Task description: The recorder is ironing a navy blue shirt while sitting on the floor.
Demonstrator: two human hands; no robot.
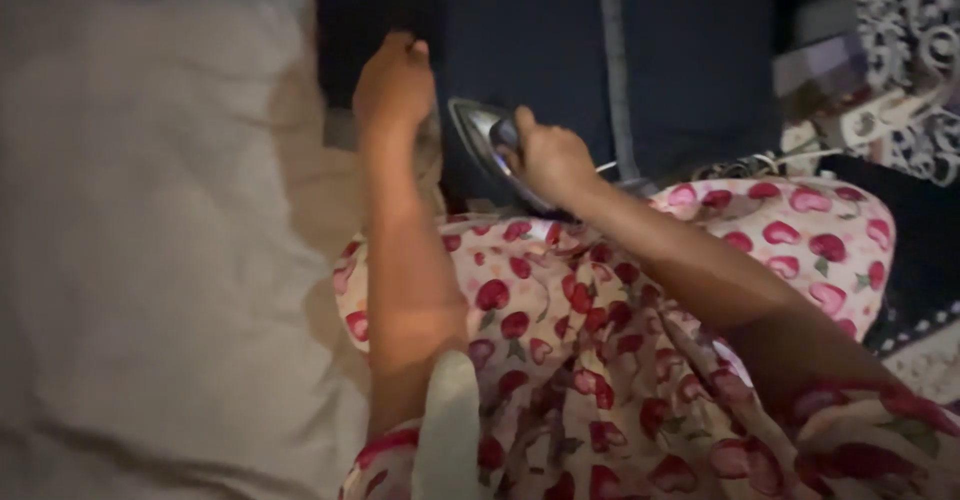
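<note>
We see a metal-soled clothes iron (480, 138) tipped on its edge on a dark navy cloth (540, 40), its shiny plate turned toward the left. Our right hand (548, 158) is wrapped tightly around the iron's handle, fingers closed. To the iron's left, our left hand (393, 82) presses on the navy cloth with fingers curled; how far it is open we cannot tell. Below the iron lies our cherry-printed cream dress (600, 340). Far left of the iron spreads a pale grey sheet (150, 260), broad and bare. Right of the iron, a patterned black-and-white fabric (900, 70) crowds the edge.
</note>
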